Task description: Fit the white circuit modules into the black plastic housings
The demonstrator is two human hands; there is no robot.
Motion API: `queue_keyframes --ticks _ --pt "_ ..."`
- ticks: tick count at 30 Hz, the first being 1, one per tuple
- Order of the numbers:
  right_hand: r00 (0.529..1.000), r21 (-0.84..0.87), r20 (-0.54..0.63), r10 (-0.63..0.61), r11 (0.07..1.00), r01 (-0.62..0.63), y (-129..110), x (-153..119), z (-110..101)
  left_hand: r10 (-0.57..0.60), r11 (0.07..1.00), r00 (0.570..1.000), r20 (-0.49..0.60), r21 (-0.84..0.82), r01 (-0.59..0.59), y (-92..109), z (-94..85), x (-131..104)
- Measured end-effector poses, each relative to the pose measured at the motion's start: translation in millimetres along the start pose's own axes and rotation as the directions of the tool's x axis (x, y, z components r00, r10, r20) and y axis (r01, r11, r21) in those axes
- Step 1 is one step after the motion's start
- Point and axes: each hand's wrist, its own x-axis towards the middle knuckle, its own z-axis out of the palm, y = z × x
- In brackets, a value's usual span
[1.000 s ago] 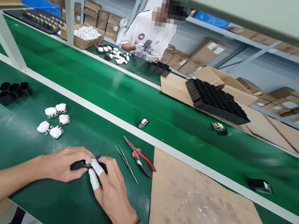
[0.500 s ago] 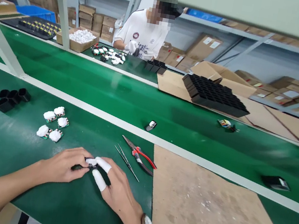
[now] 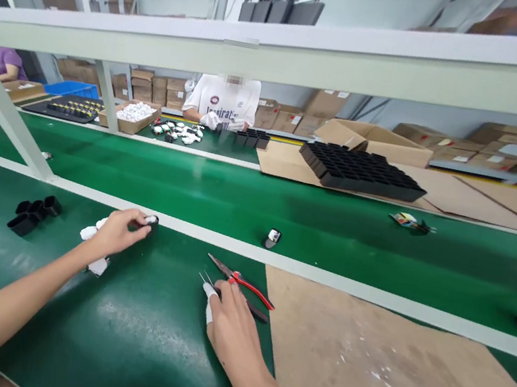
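My left hand point(image 3: 119, 232) pinches a small black housing point(image 3: 153, 223) with white material in its top, at the near edge of the white rail. Beneath and beside that forearm lie several white-topped circuit pieces point(image 3: 98, 267), partly covered. My right hand point(image 3: 233, 322), with white finger covers, is closed over the tweezers point(image 3: 206, 278), whose tips stick out past the fingers. Just beyond it are red-handled pliers point(image 3: 254, 290), partly hidden by the hand. Several empty black housings point(image 3: 35, 211) stand at the left.
Beyond the white rail point(image 3: 211, 234) runs a green belt point(image 3: 218, 193) carrying a black unit point(image 3: 273, 238) and a wired part point(image 3: 408, 221). Cardboard point(image 3: 359, 358) covers the right side. Across sits a person point(image 3: 225, 101) near a black tray point(image 3: 362, 172). A slanted post point(image 3: 9, 103) rises at left.
My hands have separated. The left carried the black housing forward to the rail; the right let go of it and moved right onto the tweezers. The camera view tilted up, and belt items shifted right.
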Motion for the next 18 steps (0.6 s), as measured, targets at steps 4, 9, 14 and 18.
queue_keyframes --ticks 4,9,14,18 --pt "0.998 -0.079 -0.063 -0.018 0.997 0.013 11.0 -5.9 12.1 -0.061 0.973 0.990 -0.130 0.213 0.088 -29.0 -16.0 68.0" --pt "0.977 -0.058 -0.164 -0.138 0.990 0.130 18.0 -8.0 14.8 -0.023 0.923 0.987 -0.156 0.376 0.081 -49.9 -23.7 72.9" --pt "0.953 0.091 -0.218 -0.210 0.968 0.234 12.9 -7.0 14.8 0.082 0.869 0.966 -0.243 0.492 0.050 -66.4 -68.4 8.1" --pt "0.953 0.285 -0.204 -0.226 0.917 0.279 -7.1 0.6 15.4 0.047 0.808 0.886 -0.461 0.539 0.237 -88.3 -136.4 -64.3"
